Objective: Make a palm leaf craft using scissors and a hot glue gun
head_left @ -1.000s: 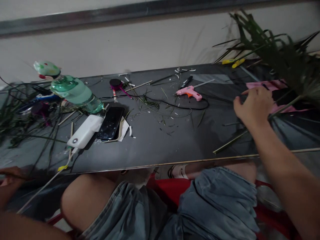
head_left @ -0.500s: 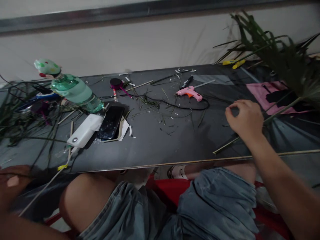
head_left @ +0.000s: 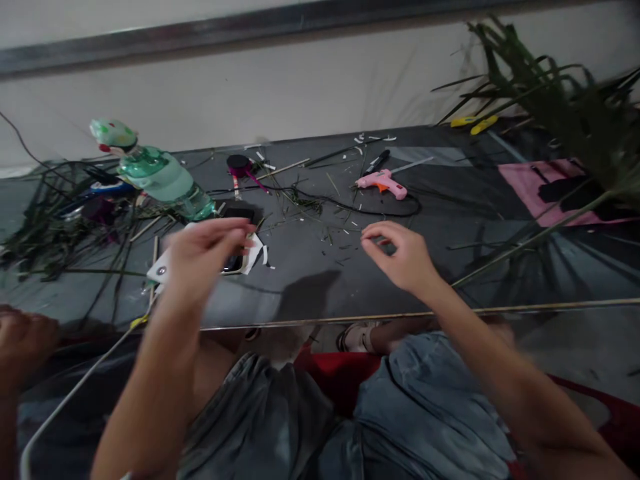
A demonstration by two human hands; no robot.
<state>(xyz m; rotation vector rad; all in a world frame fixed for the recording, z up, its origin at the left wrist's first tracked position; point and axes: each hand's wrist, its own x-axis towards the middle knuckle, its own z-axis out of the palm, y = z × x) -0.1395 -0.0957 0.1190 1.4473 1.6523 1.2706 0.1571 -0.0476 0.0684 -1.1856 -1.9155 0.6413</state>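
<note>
Above the table, my left hand (head_left: 197,257) hovers over the phone (head_left: 239,215) and the white power bank (head_left: 159,268), hiding much of both. Motion blurs it, but its thumb and fingers come together at the tips. My right hand (head_left: 403,257) is raised over the table's middle, thumb and forefinger pinched into a ring. Anything thin in either pinch is too small to make out. Behind my right hand lies a pink glue gun (head_left: 383,182) with a black marker (head_left: 377,162) beside it.
A green bottle (head_left: 167,180) leans at the left near piled leaf strips (head_left: 35,220). Large palm leaves (head_left: 555,113), a yellow-handled tool (head_left: 473,123) and a pink cloth (head_left: 525,193) lie right. Another person's hand (head_left: 25,340) is at the left edge. A white cable (head_left: 90,373) hangs over the table edge.
My left hand has come into view over the phone. My right hand has moved left from beside the palm stem to the table's middle, still pinched.
</note>
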